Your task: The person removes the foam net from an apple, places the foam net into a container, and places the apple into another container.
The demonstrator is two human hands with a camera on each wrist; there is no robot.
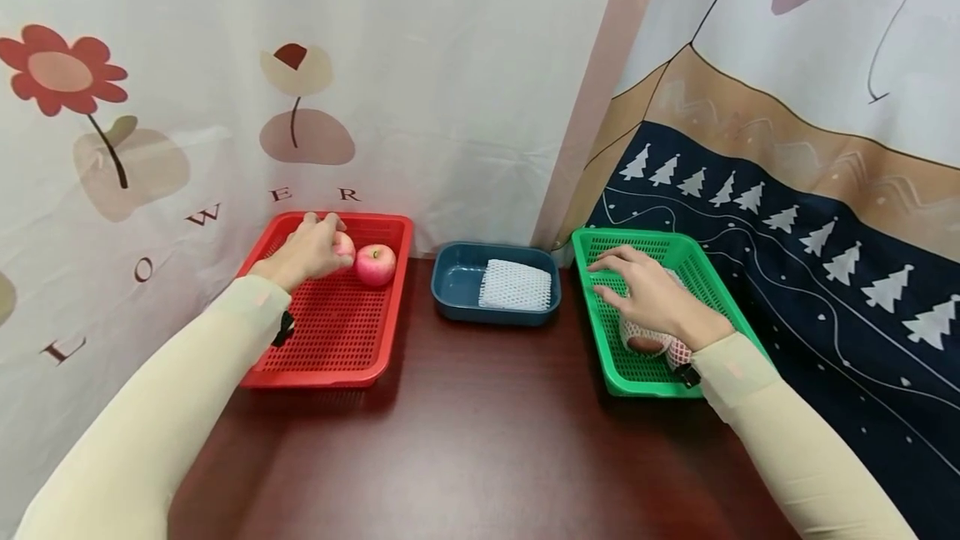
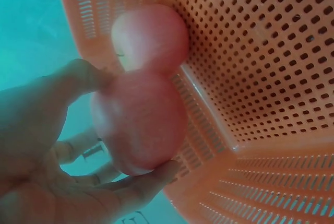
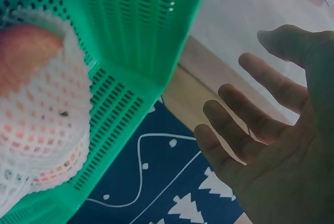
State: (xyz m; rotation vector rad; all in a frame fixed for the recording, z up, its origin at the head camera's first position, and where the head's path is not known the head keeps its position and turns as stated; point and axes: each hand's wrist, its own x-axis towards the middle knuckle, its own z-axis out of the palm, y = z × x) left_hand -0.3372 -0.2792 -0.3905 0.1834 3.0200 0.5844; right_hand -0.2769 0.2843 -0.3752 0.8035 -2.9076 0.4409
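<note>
In the red basket [image 1: 341, 377] at the left, my left hand [image 1: 311, 250] grips a pink apple [image 2: 141, 122], fingers and thumb around its sides. A second apple [image 1: 376, 265] sits beside it in the basket's back part. My right hand [image 1: 648, 290] is over the green basket [image 1: 652, 388], fingers spread and holding nothing. Below that hand lies an apple in white foam netting [image 3: 44, 114], its bare red skin showing at one end; the right hand partly hides it in the head view.
Between the baskets stands a dark blue tray [image 1: 453, 282] with flat white foam net sleeves [image 1: 515, 286] in it. A dark reddish table [image 1: 480, 432] carries all three containers. Printed curtains [image 1: 450, 90] hang right behind them.
</note>
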